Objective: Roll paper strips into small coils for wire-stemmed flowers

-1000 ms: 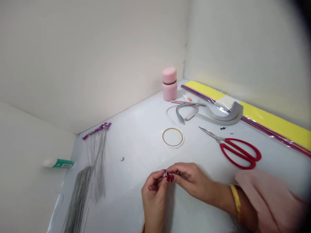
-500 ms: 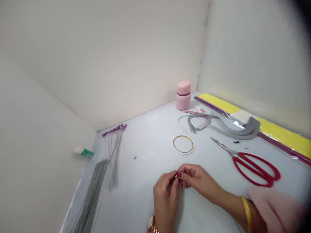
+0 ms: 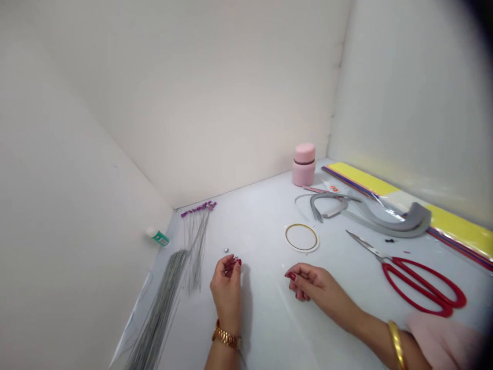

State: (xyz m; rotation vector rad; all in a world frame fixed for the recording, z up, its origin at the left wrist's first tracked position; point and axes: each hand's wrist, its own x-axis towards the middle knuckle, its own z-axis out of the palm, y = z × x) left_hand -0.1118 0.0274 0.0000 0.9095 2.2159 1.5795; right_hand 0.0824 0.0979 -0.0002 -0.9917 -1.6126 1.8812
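My left hand, a gold watch on its wrist, pinches a tiny shiny pinkish-silver piece between thumb and fingertips; its exact kind is too small to tell. Just beyond those fingers lies a small silver bead-like bit. Apart from it, my right hand is closed, thumb pressed to the index finger; anything in that pinch is too small to make out. Nearest to the right hand are a roll of narrow tape lying flat and large red-handled scissors, blades pointing away to the left.
At the left lie a bundle of thin grey wires and several purple-tipped wire stems. A green glue stick sits at the table's left edge. Farther back are a pink jar, grey strips and packaged coloured sheets.
My hands, together before, are now apart. The left moved left with the tiny piece, toward the silver bit; the right stays closed. The whole view has shifted slightly.
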